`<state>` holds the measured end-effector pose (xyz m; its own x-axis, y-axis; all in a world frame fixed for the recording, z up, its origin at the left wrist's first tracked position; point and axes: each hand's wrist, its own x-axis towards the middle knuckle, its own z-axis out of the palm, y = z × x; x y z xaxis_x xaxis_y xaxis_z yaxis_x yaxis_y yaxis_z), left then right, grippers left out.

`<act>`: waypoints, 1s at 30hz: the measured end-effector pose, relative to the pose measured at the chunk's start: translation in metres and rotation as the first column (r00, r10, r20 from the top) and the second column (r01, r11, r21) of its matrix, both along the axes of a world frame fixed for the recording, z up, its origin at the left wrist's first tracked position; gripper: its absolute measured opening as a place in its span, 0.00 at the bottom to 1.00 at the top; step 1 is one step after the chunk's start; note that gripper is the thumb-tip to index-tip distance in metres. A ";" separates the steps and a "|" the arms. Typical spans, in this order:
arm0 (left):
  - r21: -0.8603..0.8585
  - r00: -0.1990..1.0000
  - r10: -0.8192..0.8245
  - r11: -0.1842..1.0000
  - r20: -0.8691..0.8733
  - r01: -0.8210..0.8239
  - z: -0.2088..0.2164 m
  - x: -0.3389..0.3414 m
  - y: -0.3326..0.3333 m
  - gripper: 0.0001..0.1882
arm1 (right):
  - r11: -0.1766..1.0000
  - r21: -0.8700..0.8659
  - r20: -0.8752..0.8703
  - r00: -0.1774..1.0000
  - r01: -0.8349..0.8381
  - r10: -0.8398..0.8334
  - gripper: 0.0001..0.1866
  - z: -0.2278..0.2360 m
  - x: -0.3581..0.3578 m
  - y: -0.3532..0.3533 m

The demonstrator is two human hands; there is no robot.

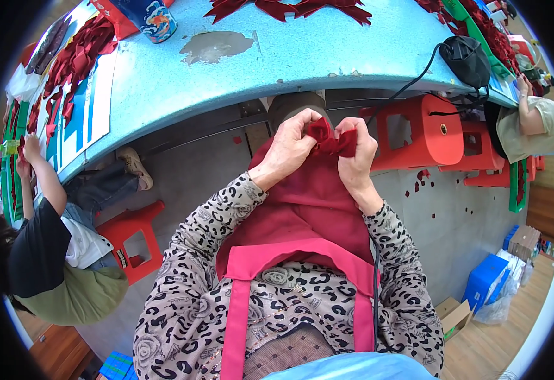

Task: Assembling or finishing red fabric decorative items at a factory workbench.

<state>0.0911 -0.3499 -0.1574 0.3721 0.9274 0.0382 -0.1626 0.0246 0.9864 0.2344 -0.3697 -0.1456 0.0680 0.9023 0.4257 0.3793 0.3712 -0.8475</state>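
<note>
Between my two hands, above my lap, is a dark red fabric bow [332, 140]. My left hand [294, 140] pinches its left loop between thumb and fingers. On the other side my right hand [358, 152] grips the right loop, fingers curled round it. Under both hands spreads a red apron [302, 209], close in colour to the bow. Just beyond my hands runs the near edge of a light blue table [163, 79]. More dark red fabric bows or strips [289, 9] lie at its far side.
A pile of red fabric pieces [80, 54] and a blue cup [155, 25] are at the table's left. A black bag [465, 62] with a cord sits at the right edge. Red stools [419, 130] stand below. One person [55, 253] works at left, another [533, 126] at right.
</note>
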 end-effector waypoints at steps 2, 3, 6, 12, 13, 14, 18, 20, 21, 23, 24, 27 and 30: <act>-0.069 1.000 -0.012 0.998 -0.007 0.011 0.008 -0.003 0.000 0.09 | 0.995 0.096 0.142 0.990 -0.026 0.012 0.02 0.001 0.004 0.001; -0.136 1.000 -0.023 0.990 -0.013 0.021 0.014 -0.004 0.000 0.09 | 0.980 0.187 0.282 0.959 -0.067 0.012 0.02 0.002 0.007 0.001; -0.276 1.000 -0.002 0.961 0.000 0.002 0.015 -0.001 -0.003 0.09 | 0.960 0.258 0.399 0.917 -0.109 -0.003 0.02 0.003 0.008 -0.001; -0.298 0.993 0.120 0.948 0.016 -0.109 0.010 0.007 -0.007 0.06 | 0.999 0.024 0.033 0.999 0.041 -0.042 0.02 -0.007 0.000 -0.001; -0.299 0.993 0.119 0.948 0.015 -0.109 0.010 0.008 -0.007 0.06 | 0.999 0.023 0.032 0.999 0.042 -0.043 0.02 -0.009 0.002 -0.002; -0.251 0.996 0.093 0.964 0.012 -0.087 0.010 0.008 -0.006 0.05 | 0.998 -0.058 0.020 1.000 0.015 -0.014 0.03 -0.011 0.005 -0.003; -0.234 0.998 0.032 0.972 0.046 -0.021 0.007 0.005 -0.004 0.05 | 0.978 -0.206 -0.031 0.999 -0.031 0.026 0.05 -0.016 0.007 -0.005; -0.385 0.991 0.023 0.922 0.133 0.031 0.004 0.001 -0.005 0.07 | 0.983 -0.185 -0.069 0.998 -0.010 -0.003 0.04 -0.017 0.005 -0.005; -0.386 0.991 0.023 0.922 0.133 0.030 0.004 0.002 -0.006 0.07 | 0.983 -0.185 -0.069 0.998 -0.010 -0.003 0.04 -0.019 0.005 -0.006; -0.391 0.986 0.068 0.920 0.154 -0.002 0.006 0.006 -0.009 0.06 | 0.991 -0.136 -0.110 0.994 0.007 -0.022 0.03 -0.021 0.004 -0.009; -0.393 0.982 0.090 0.919 0.164 -0.018 0.006 0.006 -0.011 0.06 | 0.994 -0.111 -0.130 0.991 0.016 -0.031 0.03 -0.022 0.004 -0.010; -0.418 0.970 0.058 0.907 0.236 0.047 0.003 0.004 -0.013 0.05 | 0.992 -0.124 -0.157 0.988 -0.014 -0.005 0.06 -0.023 0.003 -0.012; -0.410 0.950 0.083 0.911 0.301 0.050 -0.002 0.002 -0.017 0.03 | 0.989 -0.126 -0.177 0.983 -0.079 0.056 0.08 -0.026 0.005 -0.015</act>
